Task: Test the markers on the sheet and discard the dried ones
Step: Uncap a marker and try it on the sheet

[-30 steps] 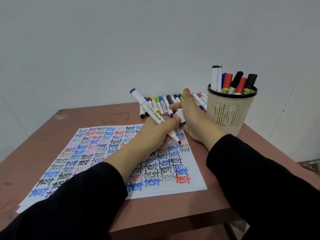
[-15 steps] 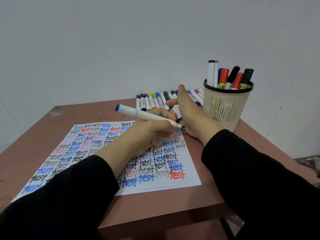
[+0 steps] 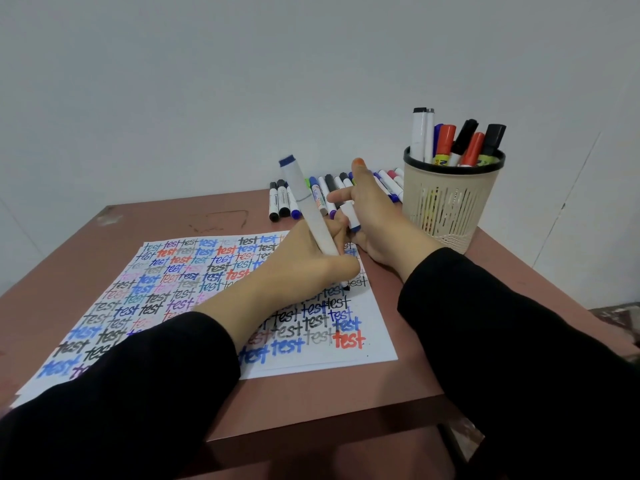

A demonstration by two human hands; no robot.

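White marker [image 3: 311, 216] | left hand [image 3: 301, 270] grips, tip on sheet [image 3: 379, 327] | right hand [image 3: 379, 220]: cap [image 3: 351, 218]

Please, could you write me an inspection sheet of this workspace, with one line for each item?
Surface: brown table, scuffed at the far side.
Job's things: sheet filled with the word "test"; white marker with a blue end; a small white and blue cap, likely its own; row of markers lying at the far edge; beige cup holding upright markers.
Clutter: nothing seen.
Grips: left hand grips the white marker, tip down at the sheet; right hand pinches the cap by the sheet's far right corner.
Cables: nothing seen.
Surroundings: plain pale wall; a strip of floor on the right.
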